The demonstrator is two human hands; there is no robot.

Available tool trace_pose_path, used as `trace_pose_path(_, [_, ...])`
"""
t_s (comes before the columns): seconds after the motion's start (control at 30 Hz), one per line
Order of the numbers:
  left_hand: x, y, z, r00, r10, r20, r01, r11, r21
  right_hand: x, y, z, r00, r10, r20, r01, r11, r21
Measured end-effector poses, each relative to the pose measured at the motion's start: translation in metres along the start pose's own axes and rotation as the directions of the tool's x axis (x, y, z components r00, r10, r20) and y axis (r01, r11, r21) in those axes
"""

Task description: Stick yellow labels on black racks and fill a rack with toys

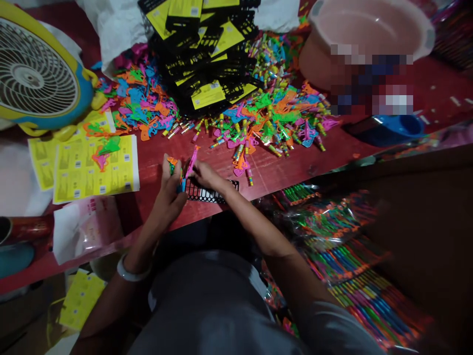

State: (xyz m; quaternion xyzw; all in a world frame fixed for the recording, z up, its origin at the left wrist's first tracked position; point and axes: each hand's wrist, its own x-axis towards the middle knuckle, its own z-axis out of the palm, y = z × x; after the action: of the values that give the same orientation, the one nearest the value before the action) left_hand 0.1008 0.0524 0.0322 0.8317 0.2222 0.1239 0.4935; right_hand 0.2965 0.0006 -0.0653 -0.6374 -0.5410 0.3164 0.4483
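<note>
My left hand (170,190) is closed round several small coloured plastic pieces (172,162), orange, green and blue, which stick out between its fingers. Just to its right, my right hand (206,175) pinches a pink plastic piece (192,161) that stands upright and tilts slightly. Beneath the right hand a black plastic grid rack (207,194) lies near the table's front edge, partly covered by the wrist. Further back spreads a heap of flat coloured plastic pieces (284,106), many with striped tubes attached. Another heap of loose coloured pieces (142,101) lies to its left.
Black racks with yellow labels (209,93) are stacked at the back. A yellow-and-blue fan (40,74) and yellow label sheets (96,167) occupy the left of the red table (162,148). A pink basin (318,61) and blue container (399,129) stand right. Bagged coloured sticks (362,281) lie below.
</note>
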Motion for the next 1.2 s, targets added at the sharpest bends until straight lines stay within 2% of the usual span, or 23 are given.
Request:
trace_pose_path(0.13, [-0.002,-0.004,-0.002,1.000,-0.011,0.000,0.011,0.999,-0.040,-0.002,-0.006,-0.003,0.999,-0.016,0.033,0.016,1.000,0.002])
trace_pose_path(0.27, [-0.003,-0.008,0.001,0.999,0.020,-0.031,-0.021,0.999,-0.038,-0.003,-0.016,0.000,0.999,-0.009,0.040,0.013,0.993,-0.115])
trace_pose_path(0.37, [-0.001,-0.010,0.006,0.996,0.078,-0.037,-0.078,0.997,0.011,-0.007,-0.025,0.010,0.999,-0.017,-0.028,0.009,0.968,-0.250])
trace_pose_path(0.47, [0.001,-0.009,0.009,0.991,0.137,0.003,-0.137,0.989,0.048,-0.015,-0.033,0.024,0.992,0.034,-0.119,-0.074,0.935,-0.348])
trace_pose_path(0.6, [0.002,-0.008,0.009,0.980,0.198,-0.007,-0.196,0.977,0.077,-0.022,-0.037,0.043,0.971,0.081,-0.226,-0.170,0.897,-0.408])
trace_pose_path(0.67, [0.002,-0.008,0.006,0.982,0.187,0.021,-0.188,0.978,0.090,-0.021,-0.037,0.048,0.959,0.085,-0.269,-0.194,0.891,-0.411])
trace_pose_path(0.73, [0.003,-0.008,0.004,0.988,0.149,0.036,-0.151,0.984,0.093,-0.019,-0.035,0.045,0.968,0.077,-0.239,-0.168,0.908,-0.385])
trace_pose_path(0.8, [0.004,-0.007,0.003,0.994,0.112,0.019,-0.113,0.990,0.084,-0.021,-0.031,0.030,0.980,0.054,-0.192,-0.114,0.941,-0.319])
trace_pose_path(0.83, [0.004,-0.006,0.003,0.995,0.099,0.008,-0.099,0.992,0.075,-0.026,-0.029,0.019,0.976,0.048,-0.211,-0.109,0.951,-0.289])
trace_pose_path(0.87, [0.003,-0.005,0.003,0.996,0.089,-0.001,-0.089,0.994,0.066,-0.034,-0.026,0.005,0.960,0.060,-0.272,-0.137,0.952,-0.274])
trace_pose_path(0.9, [0.003,-0.004,0.003,0.997,0.082,-0.006,-0.081,0.995,0.055,-0.045,-0.024,-0.009,0.921,0.095,-0.377,-0.208,0.939,-0.273])
trace_pose_path(0.93, [0.003,-0.003,0.004,0.997,0.076,-0.009,-0.076,0.996,0.041,-0.058,-0.022,-0.025,0.850,0.148,-0.506,-0.326,0.902,-0.283])
trace_pose_path(1.0, [0.003,0.000,0.004,0.998,0.067,-0.009,-0.067,0.998,0.005,-0.089,-0.017,-0.054,0.668,0.281,-0.689,-0.605,0.744,-0.283])
trace_pose_path(1.03, [0.003,0.001,0.004,0.998,0.061,-0.002,-0.061,0.998,-0.014,-0.103,-0.016,-0.067,0.598,0.353,-0.719,-0.707,0.655,-0.266])
trace_pose_path(1.07, [0.004,0.002,0.003,0.999,0.053,0.006,-0.053,0.998,-0.030,-0.116,-0.014,-0.077,0.558,0.420,-0.715,-0.770,0.583,-0.259])
trace_pose_path(1.1, [0.005,0.002,0.002,0.999,0.045,0.017,-0.044,0.998,-0.039,-0.126,-0.013,-0.085,0.544,0.474,-0.692,-0.801,0.539,-0.261])
trace_pose_path(1.13, [0.006,0.002,0.001,0.999,0.037,0.029,-0.036,0.998,-0.043,-0.133,-0.012,-0.090,0.552,0.514,-0.657,-0.806,0.530,-0.263])
trace_pose_path(1.2, [0.009,0.003,-0.001,0.999,0.020,0.048,-0.018,0.999,-0.042,-0.138,-0.012,-0.092,0.602,0.546,-0.583,-0.767,0.600,-0.229])
